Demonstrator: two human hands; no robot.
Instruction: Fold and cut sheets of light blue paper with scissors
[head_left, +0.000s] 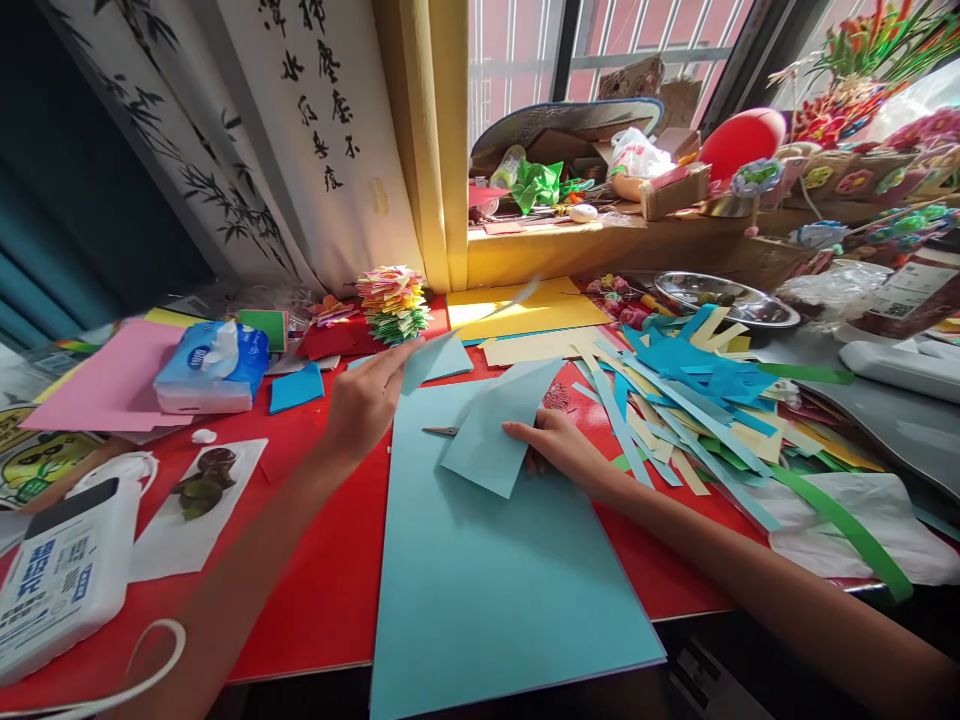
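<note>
My left hand (367, 395) is closed, its fingertips pinching a light blue paper strip (431, 362) whose blurred end points up and right. In my right hand (559, 445) is a light blue paper piece (499, 425), with the thumb on top and other fingers hidden behind it. The pointed tip of a pair of scissors (440, 431) pokes out past the paper's left edge. Its handles are hidden, though they lie toward my right hand. Beneath both hands lie large light blue sheets (510, 600), reaching over the table's front edge.
Cut paper strips (697, 390) heap up on the right of the red table (315, 590). Behind stand a folded-paper stack (394, 305), a yellow sheet (540, 308) and a metal bowl (724, 298). On the left are a tissue pack (212, 367) and a white device (67, 580).
</note>
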